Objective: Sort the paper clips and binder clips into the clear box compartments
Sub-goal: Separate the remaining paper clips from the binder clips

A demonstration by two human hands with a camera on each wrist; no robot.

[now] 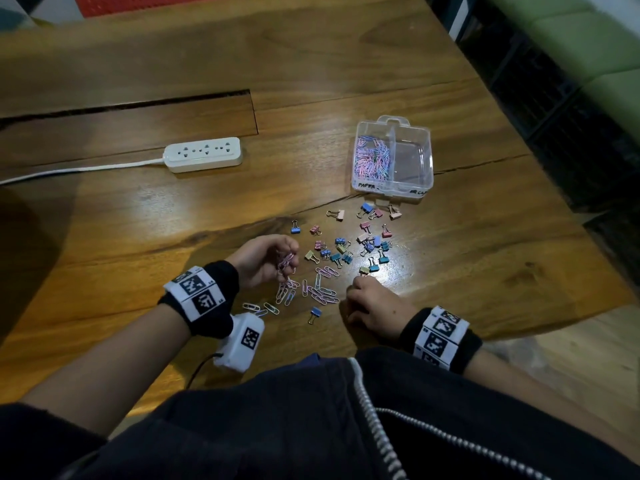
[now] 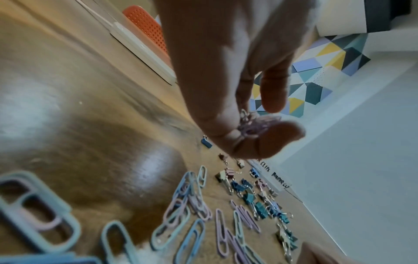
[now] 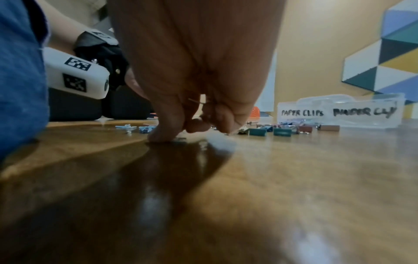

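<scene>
A clear two-compartment box (image 1: 391,195) stands on the wooden table, labelled for paper clips and binder clips. Its left compartment holds a heap of pastel paper clips (image 1: 373,155); the right compartment looks bare. Coloured binder clips (image 1: 349,251) lie scattered in front of the box. Loose paper clips (image 1: 318,292) lie nearer me. My left hand (image 1: 289,256) hovers over them and holds a small bunch of pink paper clips (image 2: 255,126). My right hand (image 1: 353,285) rests on the table at the pile's right end, fingers curled round thin wire clips, thumb pressing a clip flat (image 3: 178,140).
A white power strip (image 1: 202,154) with its cord lies at the back left. One blue binder clip (image 1: 314,314) sits apart near my body. The table's edge runs down the right side, close behind the box. A long seam crosses the tabletop.
</scene>
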